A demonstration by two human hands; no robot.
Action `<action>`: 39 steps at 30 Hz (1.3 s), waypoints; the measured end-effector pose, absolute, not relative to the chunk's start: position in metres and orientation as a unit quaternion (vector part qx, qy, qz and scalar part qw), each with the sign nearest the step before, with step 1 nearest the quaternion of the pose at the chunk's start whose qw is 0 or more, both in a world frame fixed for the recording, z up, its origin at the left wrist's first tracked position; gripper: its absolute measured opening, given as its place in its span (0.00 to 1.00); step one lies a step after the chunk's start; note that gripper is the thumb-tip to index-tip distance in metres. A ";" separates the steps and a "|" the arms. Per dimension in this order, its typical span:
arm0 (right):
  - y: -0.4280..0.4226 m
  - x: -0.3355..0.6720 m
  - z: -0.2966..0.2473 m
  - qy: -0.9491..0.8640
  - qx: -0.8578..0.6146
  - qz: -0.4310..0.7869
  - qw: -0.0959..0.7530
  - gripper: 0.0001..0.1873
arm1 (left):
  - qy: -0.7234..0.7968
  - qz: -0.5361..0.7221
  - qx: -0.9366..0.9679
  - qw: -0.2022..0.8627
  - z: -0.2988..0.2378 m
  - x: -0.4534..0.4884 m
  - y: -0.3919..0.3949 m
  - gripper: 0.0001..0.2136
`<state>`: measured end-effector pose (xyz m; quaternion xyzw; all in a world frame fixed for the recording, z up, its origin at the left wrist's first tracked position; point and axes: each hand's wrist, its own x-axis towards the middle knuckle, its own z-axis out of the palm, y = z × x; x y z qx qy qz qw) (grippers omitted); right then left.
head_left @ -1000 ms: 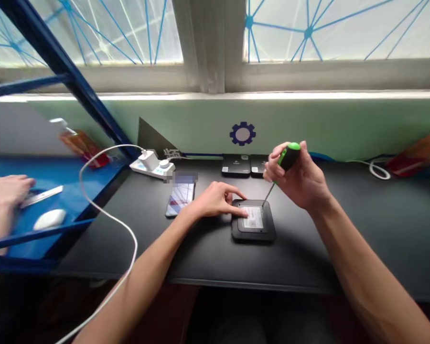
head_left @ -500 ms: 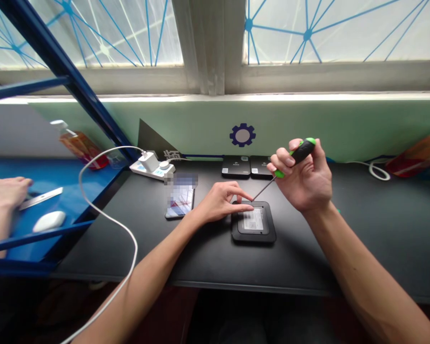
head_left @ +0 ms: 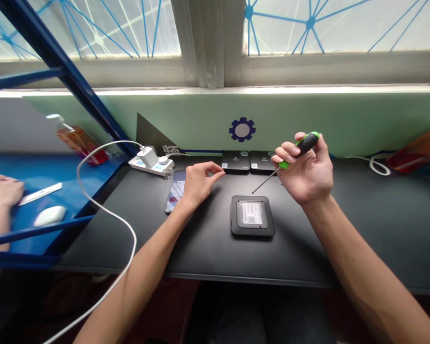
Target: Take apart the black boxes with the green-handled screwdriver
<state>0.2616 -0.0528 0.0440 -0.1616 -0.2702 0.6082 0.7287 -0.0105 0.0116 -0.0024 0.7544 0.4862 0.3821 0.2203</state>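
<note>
A screwdriver [head_left: 308, 143] with a black and green handle is wrapped in the fingers of my right hand [head_left: 303, 174]. Its thin shaft slants down to the left, and the tip ends near the back edge of a flat black square device [head_left: 235, 220]. The device lies on the desk with a white label facing up. My left hand [head_left: 199, 181] is beyond it to the left, over part of a phone [head_left: 174, 196]. Thumb and index finger are pinched together; anything between them is too small to make out. A tiny light speck [head_left: 228, 181] lies on the desk near those fingertips.
Two black boxes [head_left: 235, 162] stand against the wall. A white power strip [head_left: 150, 165] with a plugged-in charger sits behind the phone, its white cable [head_left: 129, 224] looping over my left forearm. Another person's hand [head_left: 3, 188] rests on the blue desk beyond the blue frame [head_left: 75, 86].
My left hand has moved left and away from the device, its fingers closing into a pinch. The device's label is now uncovered. My right hand still grips the screwdriver, almost in place.
</note>
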 end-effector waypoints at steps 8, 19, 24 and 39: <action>-0.054 0.260 0.043 -0.251 -0.137 0.636 0.716 0.19 | 0.530 0.340 0.739 0.240 -0.010 -0.005 0.006 0.06; -0.055 0.261 0.042 -0.271 -0.149 0.629 0.714 0.15 | 0.495 0.339 0.774 0.202 -0.026 -0.003 0.012 0.02; -0.055 0.259 0.044 -0.279 -0.157 0.625 0.712 0.15 | 0.496 0.332 0.784 0.171 -0.034 0.000 0.014 0.02; -0.055 0.258 0.044 -0.264 -0.168 0.624 0.716 0.18 | 0.527 0.342 0.751 0.204 -0.035 0.004 0.010 0.08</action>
